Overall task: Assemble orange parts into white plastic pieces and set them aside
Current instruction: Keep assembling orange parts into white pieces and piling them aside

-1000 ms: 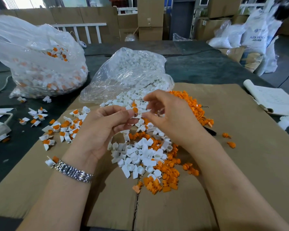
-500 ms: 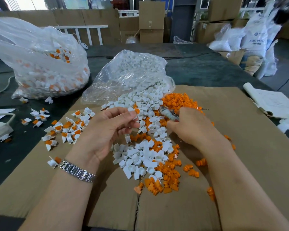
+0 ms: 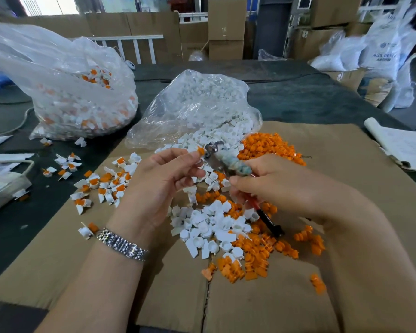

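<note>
On the cardboard sheet (image 3: 322, 164), worktop: loose white pieces (image 3: 211, 219) and orange parts (image 3: 269, 145) heaped together.
Left hand (image 3: 159, 186): fingertips pinch one white piece with orange part (image 3: 200, 151), raised above the heap.
Right hand (image 3: 274, 183): curled round pliers (image 3: 228, 162), metal head touching the pinched piece.
Left of sheet: finished assemblies (image 3: 106, 183) scattered.
Behind: two clear bags (image 3: 197, 104).

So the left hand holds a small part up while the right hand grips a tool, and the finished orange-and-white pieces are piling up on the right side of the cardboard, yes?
Not quite: the head view shows the finished pieces piling up on the left side of the cardboard, not the right. The rest holds: the left hand holds a small part up while the right hand grips a tool.
</note>
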Action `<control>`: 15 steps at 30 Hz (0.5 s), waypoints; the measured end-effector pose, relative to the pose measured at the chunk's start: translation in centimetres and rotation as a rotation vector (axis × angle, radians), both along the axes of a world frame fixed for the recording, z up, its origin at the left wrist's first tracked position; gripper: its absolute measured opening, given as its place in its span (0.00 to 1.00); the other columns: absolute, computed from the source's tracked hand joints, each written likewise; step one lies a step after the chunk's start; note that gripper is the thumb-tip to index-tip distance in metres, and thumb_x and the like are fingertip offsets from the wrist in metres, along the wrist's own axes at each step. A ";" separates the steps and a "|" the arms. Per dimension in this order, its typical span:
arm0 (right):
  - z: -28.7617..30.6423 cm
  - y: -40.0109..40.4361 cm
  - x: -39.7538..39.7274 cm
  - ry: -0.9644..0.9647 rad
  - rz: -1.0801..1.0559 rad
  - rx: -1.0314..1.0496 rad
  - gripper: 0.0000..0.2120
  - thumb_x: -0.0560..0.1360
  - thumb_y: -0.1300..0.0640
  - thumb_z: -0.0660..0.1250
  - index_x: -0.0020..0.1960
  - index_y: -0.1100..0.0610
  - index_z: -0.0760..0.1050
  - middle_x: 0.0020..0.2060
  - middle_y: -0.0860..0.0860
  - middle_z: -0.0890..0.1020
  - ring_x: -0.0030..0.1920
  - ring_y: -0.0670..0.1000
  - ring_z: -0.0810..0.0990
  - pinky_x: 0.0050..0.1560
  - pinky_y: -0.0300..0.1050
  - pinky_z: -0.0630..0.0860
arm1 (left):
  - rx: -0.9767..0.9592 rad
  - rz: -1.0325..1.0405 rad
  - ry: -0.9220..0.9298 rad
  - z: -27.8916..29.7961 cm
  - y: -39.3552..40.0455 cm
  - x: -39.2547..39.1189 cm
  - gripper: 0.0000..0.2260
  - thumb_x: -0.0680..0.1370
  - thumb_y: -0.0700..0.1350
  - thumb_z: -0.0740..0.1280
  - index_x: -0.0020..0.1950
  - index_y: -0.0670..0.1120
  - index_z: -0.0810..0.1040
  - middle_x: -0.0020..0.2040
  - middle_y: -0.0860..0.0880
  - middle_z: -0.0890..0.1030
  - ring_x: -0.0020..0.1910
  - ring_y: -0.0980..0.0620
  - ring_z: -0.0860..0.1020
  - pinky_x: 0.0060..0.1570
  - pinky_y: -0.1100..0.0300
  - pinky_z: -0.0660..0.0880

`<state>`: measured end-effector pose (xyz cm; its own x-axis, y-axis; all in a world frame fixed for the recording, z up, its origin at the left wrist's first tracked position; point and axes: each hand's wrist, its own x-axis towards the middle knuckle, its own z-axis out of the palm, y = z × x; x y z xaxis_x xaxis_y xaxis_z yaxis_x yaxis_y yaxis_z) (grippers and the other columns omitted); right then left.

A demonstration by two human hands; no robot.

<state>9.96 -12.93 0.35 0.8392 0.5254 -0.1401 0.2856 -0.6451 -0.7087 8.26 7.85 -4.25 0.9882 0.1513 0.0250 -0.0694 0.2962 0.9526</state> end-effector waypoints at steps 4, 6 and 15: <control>0.5 0.6 -0.6 -0.035 0.035 -0.035 0.18 0.83 0.49 0.60 0.47 0.63 0.79 0.43 0.60 0.83 0.39 0.56 0.79 0.44 0.51 0.76 | 0.040 0.006 -0.007 0.0 -0.2 -0.1 0.07 0.70 0.43 0.76 0.45 0.42 0.84 0.42 0.44 0.86 0.38 0.51 0.84 0.34 0.66 0.78; 0.6 0.8 -0.7 -0.059 0.050 -0.057 0.19 0.84 0.49 0.59 0.47 0.63 0.78 0.41 0.61 0.82 0.38 0.53 0.77 0.43 0.52 0.75 | 0.057 0.016 -0.004 0.0 -0.3 -0.1 0.06 0.71 0.41 0.76 0.45 0.42 0.83 0.42 0.44 0.86 0.38 0.51 0.84 0.34 0.66 0.78; -0.5 2.6 -0.9 -0.156 0.001 -0.171 0.15 0.84 0.46 0.56 0.50 0.57 0.71 0.40 0.56 0.75 0.36 0.51 0.72 0.36 0.49 0.72 | 0.114 0.054 -0.001 -0.1 -0.3 -0.3 0.06 0.77 0.38 0.73 0.40 0.44 0.82 0.38 0.46 0.85 0.37 0.53 0.85 0.33 0.67 0.77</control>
